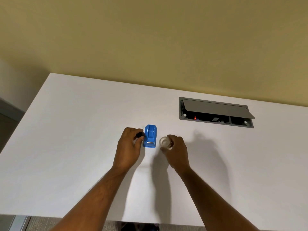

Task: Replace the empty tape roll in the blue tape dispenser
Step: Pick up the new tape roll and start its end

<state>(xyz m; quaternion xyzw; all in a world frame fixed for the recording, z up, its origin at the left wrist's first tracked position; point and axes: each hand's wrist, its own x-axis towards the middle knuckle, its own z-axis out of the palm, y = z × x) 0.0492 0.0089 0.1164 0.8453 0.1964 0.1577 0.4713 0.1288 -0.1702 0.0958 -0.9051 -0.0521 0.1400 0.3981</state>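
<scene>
The blue tape dispenser (150,136) stood upright near the middle of the white desk (75,130), a small glossy plastic block with a recessed slot down its top and a silvery cutter strip at the end nearest me. My left hand (129,147) rested just beside its left flank, fingers curled around a small black piece (140,134). My right hand (176,150) held a pale, translucent tape roll (164,142) just right of it, with the grey cable hatch (215,112) open beyond.
</scene>
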